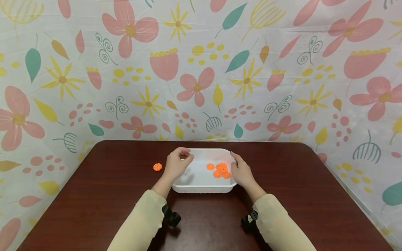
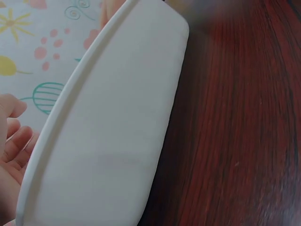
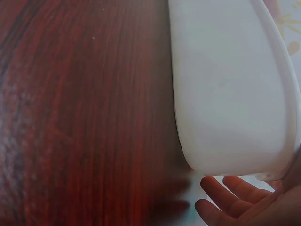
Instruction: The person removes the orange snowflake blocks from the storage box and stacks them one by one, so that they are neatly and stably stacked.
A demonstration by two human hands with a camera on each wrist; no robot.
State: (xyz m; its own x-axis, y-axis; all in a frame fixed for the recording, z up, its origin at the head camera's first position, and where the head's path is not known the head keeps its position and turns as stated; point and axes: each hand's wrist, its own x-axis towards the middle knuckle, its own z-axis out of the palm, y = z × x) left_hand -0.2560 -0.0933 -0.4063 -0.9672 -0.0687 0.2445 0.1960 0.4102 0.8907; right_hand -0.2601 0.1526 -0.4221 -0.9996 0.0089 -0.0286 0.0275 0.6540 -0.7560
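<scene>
A white plastic tray with a raised rim stands on the table; its outer wall fills much of both wrist views. Inside, toward its right side, several orange notched flower-shaped discs lie together, and one disc is slightly apart. My left hand is over the tray's left end, fingers loosely bent, with nothing visible between thumb and fingertips. At the right end my right hand holds the tray's edge, thumb side at the rim and fingers along the outside.
One more orange disc lies on the dark wooden table, left of the left hand. A cloth with flower and leaf prints hangs behind the table. Small black devices are strapped at both wrists.
</scene>
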